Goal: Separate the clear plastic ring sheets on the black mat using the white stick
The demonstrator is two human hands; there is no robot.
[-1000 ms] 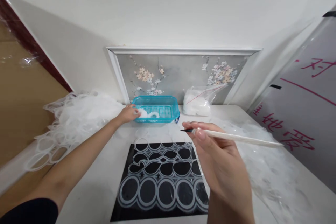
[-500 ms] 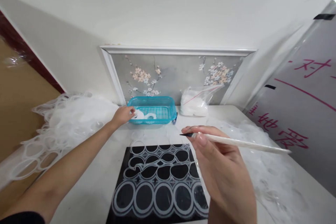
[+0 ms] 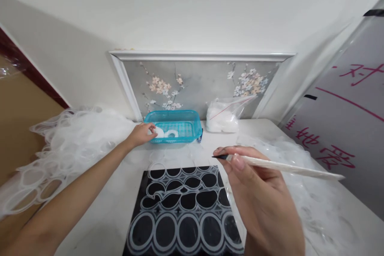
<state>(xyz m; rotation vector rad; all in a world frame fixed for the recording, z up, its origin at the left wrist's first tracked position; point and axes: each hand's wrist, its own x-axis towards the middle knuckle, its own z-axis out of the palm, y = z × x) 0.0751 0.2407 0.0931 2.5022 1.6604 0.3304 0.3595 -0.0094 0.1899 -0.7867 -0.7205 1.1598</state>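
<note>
only pink handwriting on whiteboard [image 3: 348,128], right hand [image 3: 264,204] holding pen [image 3: 282,165]

A: how's the left arm placed? 
B: stretched far forward, forearm bare, left hand [image 3: 140,133] curled loosely with the fingertips bent down at the far end of the reach.

A: and the right? 
B: right hand [image 3: 258,196] is raised close to the camera, back of the hand seen, fingers pinched together in a pen-style grip, wrist bent slightly.
</note>
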